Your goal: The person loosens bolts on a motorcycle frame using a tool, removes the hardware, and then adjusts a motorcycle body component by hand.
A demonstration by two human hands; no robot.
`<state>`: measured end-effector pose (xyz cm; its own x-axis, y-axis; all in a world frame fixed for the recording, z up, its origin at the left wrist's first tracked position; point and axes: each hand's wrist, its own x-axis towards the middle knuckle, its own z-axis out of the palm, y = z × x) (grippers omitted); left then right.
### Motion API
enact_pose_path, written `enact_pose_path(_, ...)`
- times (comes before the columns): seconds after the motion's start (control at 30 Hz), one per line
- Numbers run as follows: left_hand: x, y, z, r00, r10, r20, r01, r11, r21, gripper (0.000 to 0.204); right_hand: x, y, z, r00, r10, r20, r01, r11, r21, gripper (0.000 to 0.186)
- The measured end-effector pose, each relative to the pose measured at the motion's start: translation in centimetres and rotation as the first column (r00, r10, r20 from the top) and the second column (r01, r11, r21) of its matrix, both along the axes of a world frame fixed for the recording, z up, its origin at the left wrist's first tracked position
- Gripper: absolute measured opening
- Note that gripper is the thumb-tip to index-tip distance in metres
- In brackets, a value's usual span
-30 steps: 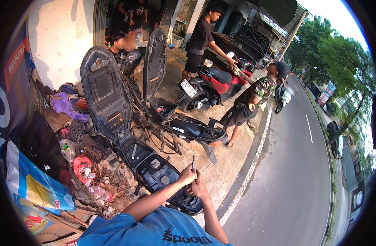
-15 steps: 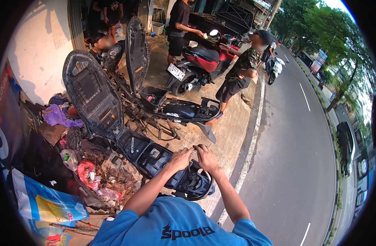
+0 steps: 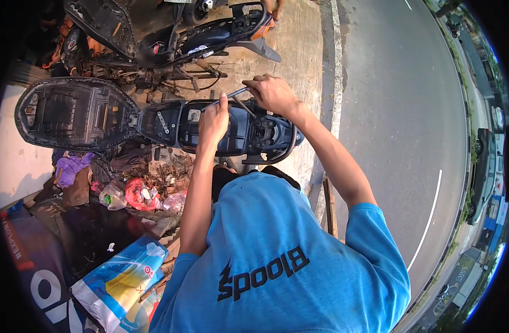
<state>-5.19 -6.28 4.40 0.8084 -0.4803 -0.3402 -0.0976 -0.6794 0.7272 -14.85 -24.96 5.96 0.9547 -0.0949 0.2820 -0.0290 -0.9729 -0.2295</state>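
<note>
A slim metal bar with a shaft running down from it, apparently a T-handle wrench, spans my two hands above a dark scooter's rear body. My left hand is closed at the bar's left end, thumb raised along it. The fingers of my right hand grip its right end. The shaft slants toward the tail, and I cannot tell whether its tip touches anything. The scooter's seat is tipped open to the left, underside up. A small spanner lies in the tray near the hinge.
A second stripped scooter stands just beyond, its seat raised. Plastic bags and debris lie at lower left, near a blue-and-yellow banner. A road runs along the right, past a white kerb line.
The view has tilted down and turned, so the scooter now lies straight across. My hands, close together before, are farther apart along the bar, the left one lower.
</note>
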Motion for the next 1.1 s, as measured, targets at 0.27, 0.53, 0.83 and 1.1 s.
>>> enact_pose_path(0.27, 0.8, -2.5, -0.7, 0.999, -0.032, -0.001, 0.032, 0.993, 0.115, 0.055, -2.3, 4.9, -0.9, 0.987, -0.007, -0.162, 0.044, 0.974, 0.224, 0.025)
enact_pose_path(0.53, 0.7, -1.6, -0.6, 0.969, -0.123, 0.216, 0.110, 0.991, 0.070, 0.026, -1.5, 3.4, 1.8, 0.959, -0.187, -0.212, 0.269, 0.834, 0.481, 0.035)
enact_pose_path(0.83, 0.3, -1.1, 1.1, 0.799, -0.346, 0.491, 0.340, 0.935, 0.106, 0.025, 1.6, 0.5, -0.4, 0.998, 0.023, -0.058, -0.028, 0.996, -0.079, 0.036)
enact_pose_path(1.1, -5.6, 1.0, 1.2, 0.815, 0.041, 0.578, 0.012, 0.996, -0.088, 0.035, 0.5, 4.1, -1.0, 0.998, -0.044, -0.044, 0.045, 0.999, 0.023, 0.025)
